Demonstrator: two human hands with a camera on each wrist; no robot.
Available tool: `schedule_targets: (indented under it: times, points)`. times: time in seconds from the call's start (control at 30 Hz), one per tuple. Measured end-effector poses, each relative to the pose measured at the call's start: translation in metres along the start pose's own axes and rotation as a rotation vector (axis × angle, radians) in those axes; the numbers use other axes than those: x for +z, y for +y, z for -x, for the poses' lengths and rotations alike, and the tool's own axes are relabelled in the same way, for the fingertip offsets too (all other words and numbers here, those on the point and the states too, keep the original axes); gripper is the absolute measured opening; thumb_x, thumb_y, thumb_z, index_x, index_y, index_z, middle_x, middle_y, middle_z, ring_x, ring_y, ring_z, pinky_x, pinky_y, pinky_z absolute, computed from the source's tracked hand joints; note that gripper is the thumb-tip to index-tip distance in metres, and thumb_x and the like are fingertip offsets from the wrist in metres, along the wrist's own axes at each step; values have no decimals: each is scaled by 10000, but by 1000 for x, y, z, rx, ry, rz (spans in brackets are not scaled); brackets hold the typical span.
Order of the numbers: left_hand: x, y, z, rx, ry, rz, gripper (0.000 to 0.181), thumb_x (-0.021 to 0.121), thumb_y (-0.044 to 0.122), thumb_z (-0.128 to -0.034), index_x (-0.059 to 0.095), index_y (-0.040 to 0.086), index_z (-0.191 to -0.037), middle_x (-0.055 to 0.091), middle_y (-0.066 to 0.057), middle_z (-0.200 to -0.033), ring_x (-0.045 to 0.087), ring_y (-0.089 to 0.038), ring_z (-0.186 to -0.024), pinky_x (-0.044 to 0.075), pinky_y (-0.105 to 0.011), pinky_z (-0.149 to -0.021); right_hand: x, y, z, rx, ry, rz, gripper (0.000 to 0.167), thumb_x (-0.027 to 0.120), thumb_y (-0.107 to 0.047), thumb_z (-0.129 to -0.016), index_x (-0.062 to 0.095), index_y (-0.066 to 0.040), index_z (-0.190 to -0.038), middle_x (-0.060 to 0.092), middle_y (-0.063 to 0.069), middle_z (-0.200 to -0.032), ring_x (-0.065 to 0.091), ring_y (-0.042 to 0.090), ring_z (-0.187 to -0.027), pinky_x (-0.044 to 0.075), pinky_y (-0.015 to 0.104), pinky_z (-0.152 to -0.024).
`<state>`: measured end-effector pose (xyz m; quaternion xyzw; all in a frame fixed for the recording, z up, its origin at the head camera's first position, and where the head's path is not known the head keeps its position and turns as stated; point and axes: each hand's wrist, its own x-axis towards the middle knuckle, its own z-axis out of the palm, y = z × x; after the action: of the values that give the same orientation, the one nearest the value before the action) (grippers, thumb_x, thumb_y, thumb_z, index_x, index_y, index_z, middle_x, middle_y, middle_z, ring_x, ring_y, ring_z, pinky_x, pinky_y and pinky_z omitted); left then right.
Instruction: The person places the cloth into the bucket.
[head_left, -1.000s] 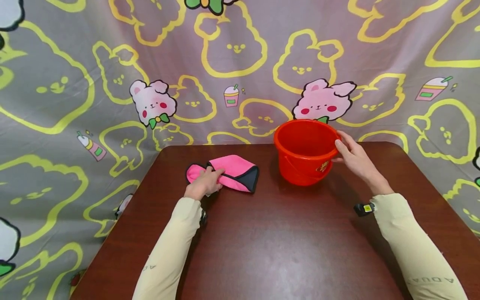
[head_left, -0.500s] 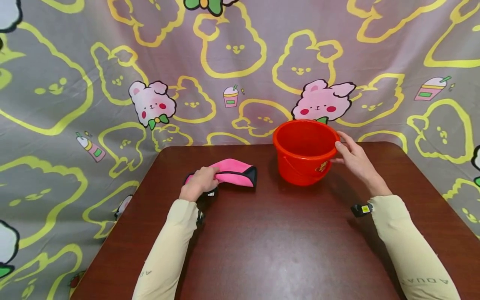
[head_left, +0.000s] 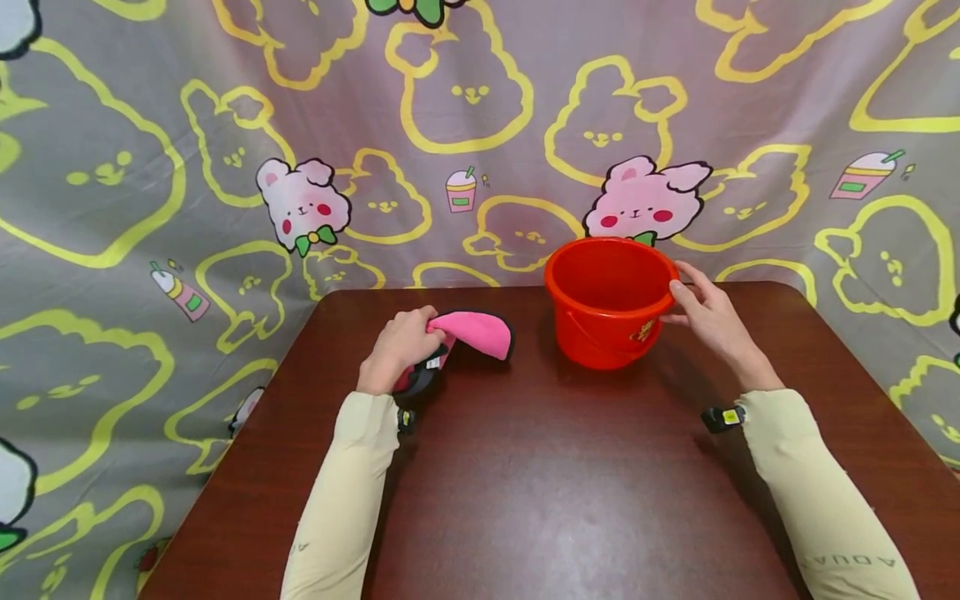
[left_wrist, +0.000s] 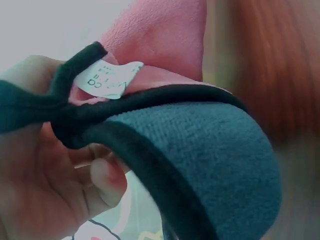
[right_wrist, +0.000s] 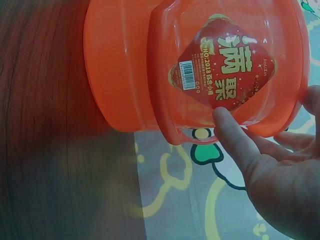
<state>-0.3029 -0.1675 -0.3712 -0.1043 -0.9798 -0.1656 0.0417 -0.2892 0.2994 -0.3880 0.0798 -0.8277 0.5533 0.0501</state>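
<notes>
Two hands: the left hand (head_left: 401,348) is above the far-left part of the brown surface (head_left: 570,483), the right hand (head_left: 711,323) is towards its far edge, right of middle.
Left grip: fingers curled around the left end of the pink cloth (head_left: 478,332); the fingertips are partly hidden by its dark binding.
Pink cloth: left of the red bucket (head_left: 600,335) and apart from it, part raised, the free end arched towards the bucket; whether that end touches the surface, I cannot tell.
Cloth underside: blue-grey lining (left_wrist: 220,150), with a white tag (left_wrist: 109,79) near the palm.
Right grip: grasping the bucket's right rim, one finger by the sticker (right_wrist: 225,62); how firmly is unclear.
Red bucket: upright near the surface's far edge, handle (right_wrist: 159,75) hanging down.
Just changed: a second ago the cloth lay spread flat; now it is bunched and lifted, while bucket and right hand have barely moved.
Meaning: the cloth seems securely taken up, the bucket apparently steadied.
</notes>
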Motion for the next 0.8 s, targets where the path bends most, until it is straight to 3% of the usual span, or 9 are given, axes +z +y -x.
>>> schedule_targets:
  times: [0.23, 0.5, 0.8]
  points:
    - [-12, 11, 0, 5, 105, 101, 218, 549, 291, -882, 616, 127, -1008, 626, -94, -840, 562, -272, -730, 415, -353, -634, 1, 1, 0, -19, 2, -9, 621, 442, -304, -1043, 171, -150, -1580, 375, 243, -1497, 620, -75, -920, 551, 140, -721]
    - [-28, 28, 0, 3, 233, 209, 278, 541, 276, -863, 633, 150, -1093, 674, -95, -947, 592, -306, -823, 487, -421, -742, 2, 0, 0, -17, -3, -7, 614, 444, -286, -1044, 179, -138, -1578, 381, 251, -1489, 613, -99, -907, 554, 149, -730]
    - [-51, 59, -3, -6, 305, 365, 329, 552, 251, -879, 629, 142, -1179, 677, -64, -926, 596, -261, -824, 483, -366, -710, 0, 0, 0, -19, 1, 1, 611, 444, -297, -1043, 186, -147, -1577, 377, 243, -1500, 604, -93, -925, 553, 145, -721]
